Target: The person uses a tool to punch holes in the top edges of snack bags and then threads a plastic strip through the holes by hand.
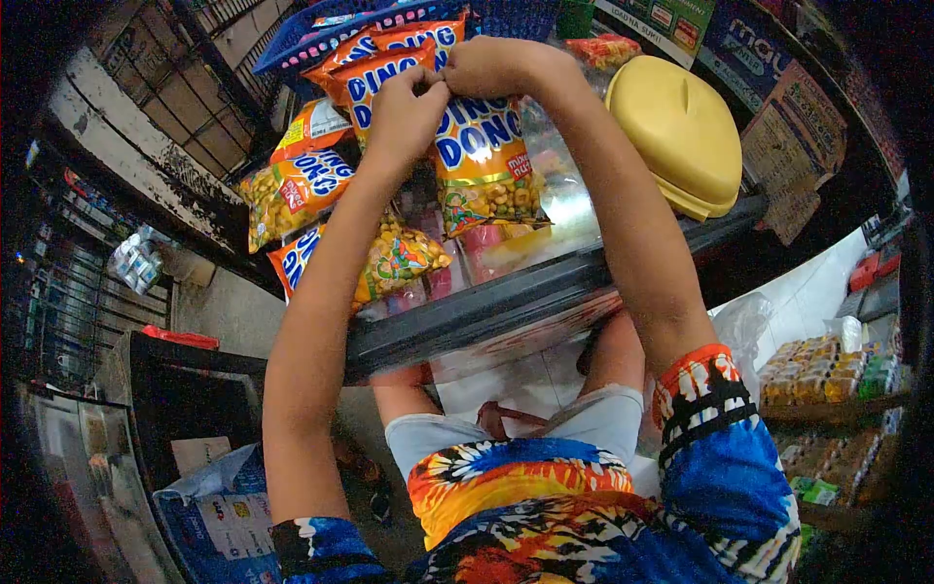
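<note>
The left hand (407, 112) and right hand (501, 66) pinched the front snack pack (486, 161) up top — apparently adjusting it; next called for even tension.

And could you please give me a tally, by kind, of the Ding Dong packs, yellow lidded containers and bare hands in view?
Ding Dong packs: at least 5 (overlap hides the exact count)
Yellow lidded container: 1
Bare hands, the left hand and the right hand: 2
Total: at least 8
</note>
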`<state>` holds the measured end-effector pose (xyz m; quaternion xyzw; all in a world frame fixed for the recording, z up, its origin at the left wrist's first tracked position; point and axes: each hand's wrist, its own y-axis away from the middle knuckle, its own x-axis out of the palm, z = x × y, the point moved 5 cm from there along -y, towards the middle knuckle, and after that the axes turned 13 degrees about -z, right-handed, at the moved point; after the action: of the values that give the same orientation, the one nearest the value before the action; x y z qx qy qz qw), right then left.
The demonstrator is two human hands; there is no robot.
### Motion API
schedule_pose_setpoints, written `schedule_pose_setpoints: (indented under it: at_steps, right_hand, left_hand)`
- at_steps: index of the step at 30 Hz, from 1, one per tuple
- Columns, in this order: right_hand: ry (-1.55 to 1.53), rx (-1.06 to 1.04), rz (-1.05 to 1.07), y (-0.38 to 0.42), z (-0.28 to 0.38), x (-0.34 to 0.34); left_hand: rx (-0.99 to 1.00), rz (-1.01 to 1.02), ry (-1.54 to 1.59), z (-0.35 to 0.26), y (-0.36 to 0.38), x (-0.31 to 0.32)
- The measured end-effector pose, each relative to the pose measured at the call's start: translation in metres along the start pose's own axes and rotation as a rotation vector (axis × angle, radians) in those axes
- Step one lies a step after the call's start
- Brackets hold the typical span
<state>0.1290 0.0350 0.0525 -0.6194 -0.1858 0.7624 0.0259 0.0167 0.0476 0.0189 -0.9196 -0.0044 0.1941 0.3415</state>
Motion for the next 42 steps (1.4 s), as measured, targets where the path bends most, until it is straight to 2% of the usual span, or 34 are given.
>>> schedule_pose_setpoints:
  at_steps: [3,5,12,14,18,27,29,30,32,33,35,39,42]
  right_hand:
    - [0.008,-0.059,-0.037,-0.002,0.0,0.002]
    - [-0.062,0.065,0.039,0.014,0.009,-0.012]
    - [-0.055,0.079,0.068,0.007,0.004,-0.003]
    - [-0.031,0.046,0.001,-0.008,-0.008,0.012]
    - [0.031,-0.05,0.005,-0.004,-0.001,0.006]
    - [0.014,0.032,0.043,0.004,0.002,-0.002]
    - [0.123,-0.157,-0.017,-0.022,-0.017,0.023]
    - [0.123,-0.157,-0.016,-0.021,-0.013,0.017]
    - [0.167,-0.171,0.198,-0.012,0.001,0.007]
    - [0.166,-0.171,0.199,-0.015,-0.003,0.013]
    - [0.385,-0.547,0.028,-0.017,0.004,0.022]
    - [0.438,-0.565,0.048,-0.014,0.006,0.021]
    - [0.399,-0.451,0.148,-0.014,0.005,0.019]
  left_hand:
    - [-0.024,0.007,0.012,0.001,0.0,0.001]
    - [-0.005,0.006,-0.025,-0.002,0.0,0.0]
    - [0.025,-0.001,-0.025,-0.004,0.001,-0.001]
    - [0.058,-0.014,-0.051,-0.003,-0.001,0.0]
    - [0.044,-0.002,-0.046,-0.004,0.001,-0.001]
    - [0.13,-0.016,-0.116,-0.003,0.001,0.001]
    - [0.093,-0.004,-0.119,-0.003,0.0,0.0]
    - [0.092,-0.003,-0.119,-0.004,0.0,0.0]
    - [0.088,-0.009,-0.117,-0.004,0.001,0.0]
    - [0.087,-0.008,-0.117,-0.003,0.001,0.0]
    - [0.12,0.011,-0.168,-0.003,0.001,0.001]
    - [0.116,-0.004,-0.11,-0.002,0.0,0.002]
    - [0.123,-0.016,-0.111,-0.006,0.001,0.001]
